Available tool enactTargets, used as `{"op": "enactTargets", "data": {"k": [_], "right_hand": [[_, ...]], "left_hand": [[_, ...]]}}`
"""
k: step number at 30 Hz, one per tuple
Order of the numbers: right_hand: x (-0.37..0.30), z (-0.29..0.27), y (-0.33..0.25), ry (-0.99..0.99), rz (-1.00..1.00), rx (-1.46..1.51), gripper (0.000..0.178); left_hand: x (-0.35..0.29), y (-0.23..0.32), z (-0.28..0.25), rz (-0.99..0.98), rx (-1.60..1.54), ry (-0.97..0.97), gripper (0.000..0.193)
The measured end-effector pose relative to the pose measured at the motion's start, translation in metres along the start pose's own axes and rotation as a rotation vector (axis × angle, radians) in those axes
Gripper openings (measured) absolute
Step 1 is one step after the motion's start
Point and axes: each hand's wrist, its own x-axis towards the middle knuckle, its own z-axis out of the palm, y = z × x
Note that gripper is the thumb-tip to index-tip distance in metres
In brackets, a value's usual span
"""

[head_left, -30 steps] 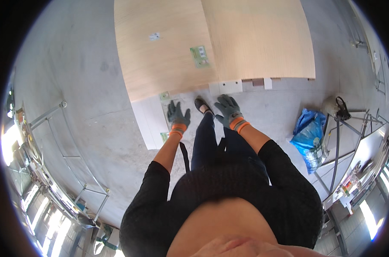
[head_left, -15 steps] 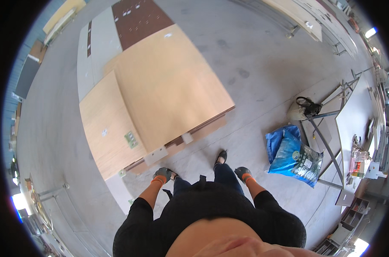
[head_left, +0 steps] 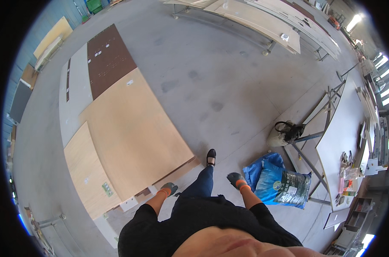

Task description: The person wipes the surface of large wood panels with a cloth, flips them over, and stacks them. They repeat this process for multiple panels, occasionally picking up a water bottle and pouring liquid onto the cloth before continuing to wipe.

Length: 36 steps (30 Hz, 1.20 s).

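Grey concrete floor spreads through a workshop, scuffed and darkly smudged in patches. Nearest, the gloved left hand hangs just beside the near edge of a low stack, and the gloved right hand is over the floor near a blue sack. Neither shows anything in its grasp, though at this angle I cannot tell whether the fingers are spread or curled.

Topping the stack in front and to the left is a large wood-toned panel, with a narrower panel along its left side. Both look stiff but broad enough to flex a little, probably heavy and awkward, with smooth faces that may slide under gloves and corners prone to chipping. Opposite edges, fingers underneath, would be the sound hold. The sack looks soft and slick.

A green-and-white label marks the narrower panel; the sack bears a round emblem and dark printed block, their print too small to read. Farther off, a dark brown panel carries small white labels, also illegible.
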Motion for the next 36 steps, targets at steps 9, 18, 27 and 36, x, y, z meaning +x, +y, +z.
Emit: {"op": "enactTargets", "data": {"k": [9, 18, 27, 36], "right_hand": [[0.062, -0.176, 0.101, 0.112, 0.209, 0.133, 0.029], [0.123, -0.231, 0.22, -0.528, 0.552, -0.131, 0.031], [0.48, -0.437, 0.291, -0.73, 0.231, -0.351, 0.051], [0.897, -0.783, 0.202, 0.252, 0.3, 0.258, 0.043]], "left_hand": [[0.177, 0.166, -0.14, -0.064, -0.005, -0.057, 0.06], [0.433, 0.357, -0.381, 0.266, -0.04, 0.321, 0.044], [0.494, 0.406, -0.489, 0.075, -0.257, 0.129, 0.052], [0.575, 0.372, -0.582, -0.631, -1.174, 0.281, 0.038]]}}
